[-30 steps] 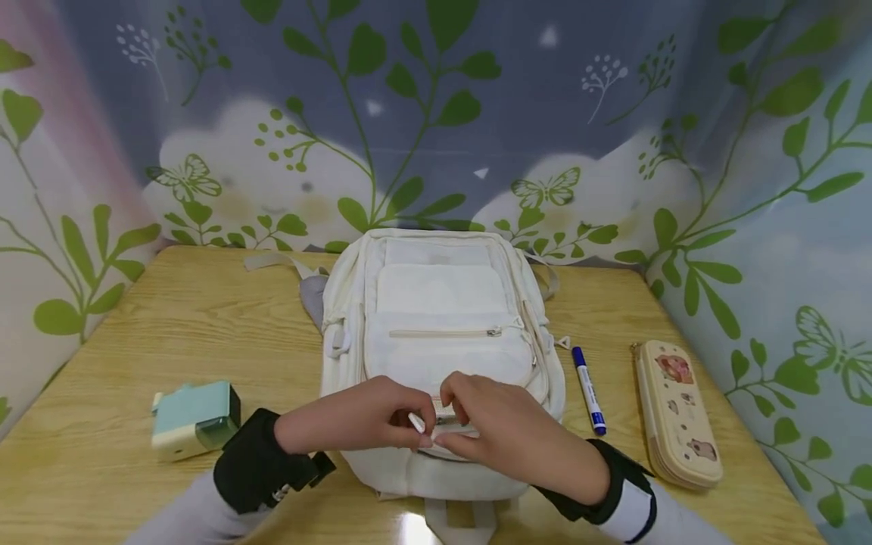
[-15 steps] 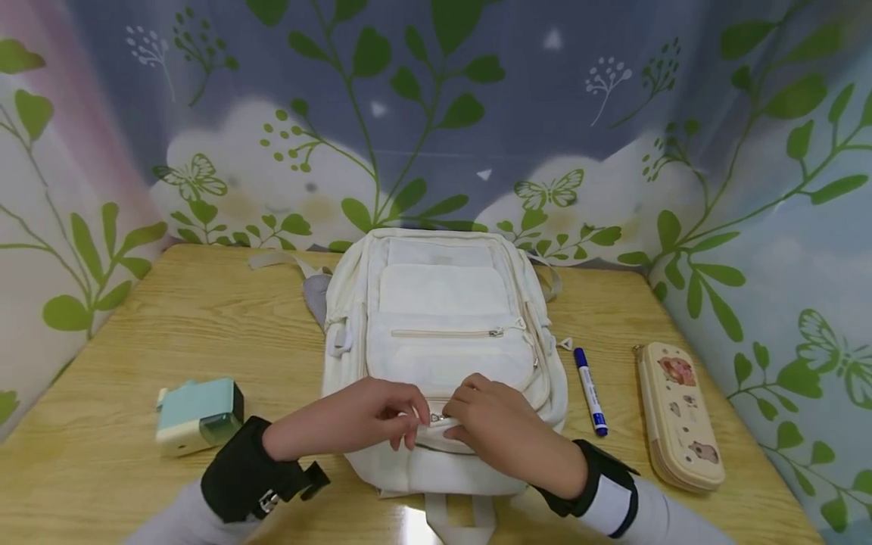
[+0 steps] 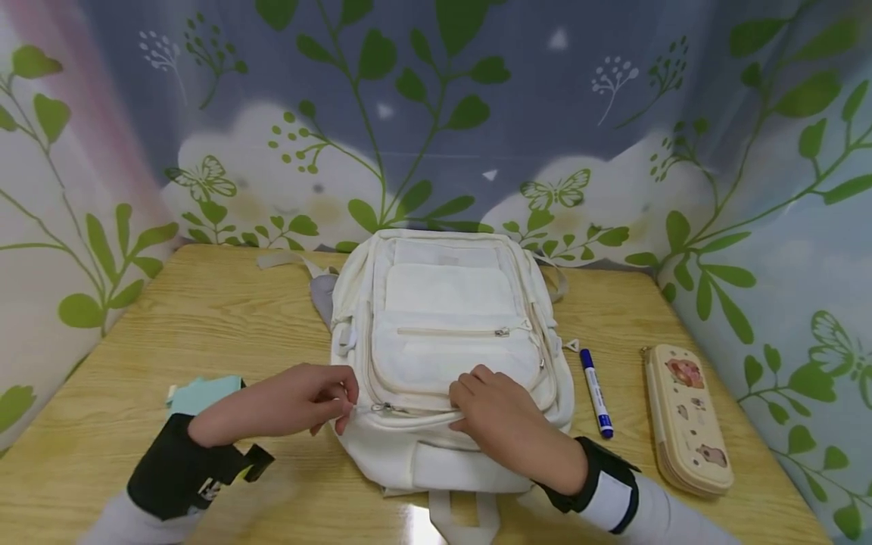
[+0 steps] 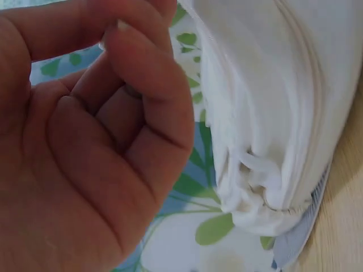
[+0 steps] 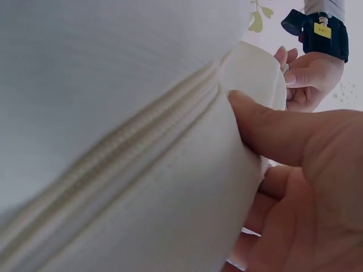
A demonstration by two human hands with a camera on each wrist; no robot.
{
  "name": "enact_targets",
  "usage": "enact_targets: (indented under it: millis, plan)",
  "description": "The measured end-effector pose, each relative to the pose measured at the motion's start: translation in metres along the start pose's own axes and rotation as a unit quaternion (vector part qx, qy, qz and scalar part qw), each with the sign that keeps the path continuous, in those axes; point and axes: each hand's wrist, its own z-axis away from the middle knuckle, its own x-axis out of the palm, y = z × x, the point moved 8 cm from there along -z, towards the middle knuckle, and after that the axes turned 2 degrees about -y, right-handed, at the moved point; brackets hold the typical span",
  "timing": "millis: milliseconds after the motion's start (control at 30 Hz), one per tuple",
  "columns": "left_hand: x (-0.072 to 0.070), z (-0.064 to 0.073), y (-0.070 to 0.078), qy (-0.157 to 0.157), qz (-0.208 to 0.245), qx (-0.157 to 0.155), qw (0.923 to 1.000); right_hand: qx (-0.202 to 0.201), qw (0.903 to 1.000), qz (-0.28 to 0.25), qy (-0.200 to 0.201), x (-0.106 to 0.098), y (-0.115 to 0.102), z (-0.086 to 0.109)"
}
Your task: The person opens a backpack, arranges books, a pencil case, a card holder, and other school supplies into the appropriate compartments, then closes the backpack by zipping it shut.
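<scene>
A cream-white backpack (image 3: pixel 443 288) lies on the wooden table with its front pocket facing up. At its lower left, my left hand (image 3: pixel 306 401) pinches the small pull of a zipper (image 3: pixel 384 407), whose slider sits at the left end of the front seam. The pull is mostly hidden by the fingers in the left wrist view. My right hand (image 3: pixel 500 416) grips the fabric edge beside that seam, thumb on one side and fingers behind, as the right wrist view shows along the zipper tape (image 5: pixel 136 136).
Right of the backpack lie a blue-capped marker (image 3: pixel 596 393) and a cream pencil case (image 3: pixel 689 416) with animal pictures. A mint-green box-like device (image 3: pixel 204 393) stands at the left, partly behind the left forearm. A patterned curtain (image 3: pixel 436 113) closes off the table's back.
My left hand has moved left along the seam, and the zipper slider has gone with it from the middle to the left. The right hand has taken hold of the fabric edge.
</scene>
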Motion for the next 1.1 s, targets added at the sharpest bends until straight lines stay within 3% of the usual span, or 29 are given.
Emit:
enact_targets:
  millis: [267,367,500,733,900,1000,1100]
  plan:
    - [-0.022,0.003,-0.018,0.038,-0.058,-0.006,0.9976,0.003,0.9996,-0.023,-0.018,0.0,0.0,-0.003]
    - [-0.033,0.002,-0.026,0.069,-0.093,-0.014,0.9932,0.009,0.9988,-0.035,-0.032,0.001,0.001,-0.003]
    - [-0.053,-0.004,-0.039,0.138,-0.157,-0.046,0.9768,0.014,0.9974,-0.055,-0.045,0.003,0.002,-0.002]
    - [-0.08,-0.032,-0.059,0.231,-0.251,-0.072,0.9372,0.018,0.994,-0.084,-0.067,0.005,0.002,0.002]
    - [-0.096,-0.054,-0.069,0.265,-0.304,-0.087,0.9107,0.025,0.9917,-0.1,-0.078,0.008,0.004,0.006]
    - [-0.099,-0.065,-0.068,0.274,-0.319,-0.099,0.902,0.028,0.9901,-0.113,-0.078,0.01,0.006,0.006]
    - [-0.094,-0.069,-0.057,0.265,-0.331,-0.097,0.9004,0.029,0.9882,-0.127,-0.081,0.013,0.009,0.006]
